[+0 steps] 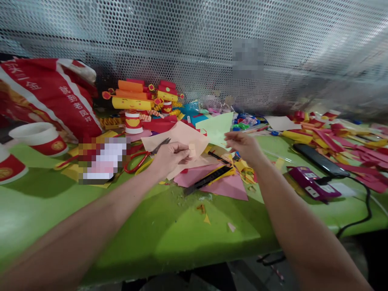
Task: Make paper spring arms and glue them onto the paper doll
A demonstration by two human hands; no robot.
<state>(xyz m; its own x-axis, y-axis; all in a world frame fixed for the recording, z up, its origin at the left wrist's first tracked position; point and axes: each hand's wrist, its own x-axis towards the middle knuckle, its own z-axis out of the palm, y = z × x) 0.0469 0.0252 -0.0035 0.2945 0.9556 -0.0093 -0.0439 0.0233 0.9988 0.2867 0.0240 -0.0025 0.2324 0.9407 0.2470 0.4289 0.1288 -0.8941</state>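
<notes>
My left hand (174, 157) pinches a small pale paper piece (192, 150) above a peach sheet (178, 135). To its right, my right hand (242, 144) is raised beside a light green sheet (218, 128); its fingers are curled, and whether anything is between them is too small to tell. Red-handled scissors (138, 162) lie just left of my left hand. A black and yellow utility knife (210, 178) rests on a pink sheet (235, 186) between my forearms.
Paper cups (45, 139) and a red bag (69, 101) stand left, near a blurred phone (104, 159). Paper figures (131, 101) stand behind. A power bank (319, 159), purple box (312, 182), cable and paper strips (336, 141) lie right, before a perforated metal wall (182, 36).
</notes>
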